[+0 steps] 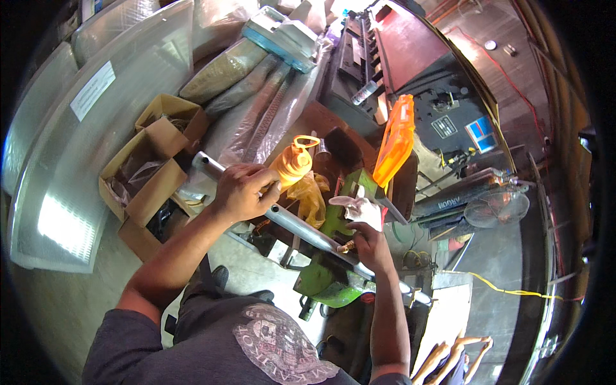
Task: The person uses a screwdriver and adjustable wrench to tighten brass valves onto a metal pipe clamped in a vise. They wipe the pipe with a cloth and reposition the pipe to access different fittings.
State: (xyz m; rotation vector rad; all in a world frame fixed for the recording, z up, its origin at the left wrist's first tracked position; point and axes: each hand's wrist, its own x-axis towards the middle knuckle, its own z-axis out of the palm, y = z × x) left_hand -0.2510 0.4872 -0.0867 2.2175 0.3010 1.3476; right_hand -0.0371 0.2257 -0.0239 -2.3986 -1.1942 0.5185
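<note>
A long grey metal tube (pixel 298 230), with holes in its wall, runs slantwise from the upper left to the lower right in front of me. My left hand (pixel 247 191) is closed over its upper part, fingers curled, hiding that stretch. Farther down, my right hand (pixel 371 247) pinches a small brass-coloured fitting (pixel 347 246) against the tube. The tube crosses over a green metal stand (pixel 328 282). Just beyond my left hand stands an orange bottle (pixel 294 163) with a loop on its lid. A whitish glove or rag (pixel 360 209) lies past my right hand.
A crumpled yellow plastic bag (pixel 313 202) sits beside the bottle. An orange plastic piece (pixel 394 141) rises behind the glove or rag. Open cardboard boxes (pixel 157 188) stand left. At right are a fan (pixel 497 206) and a dark cylinder (pixel 449 197). Another person's limbs (pixel 452 356) show lower right.
</note>
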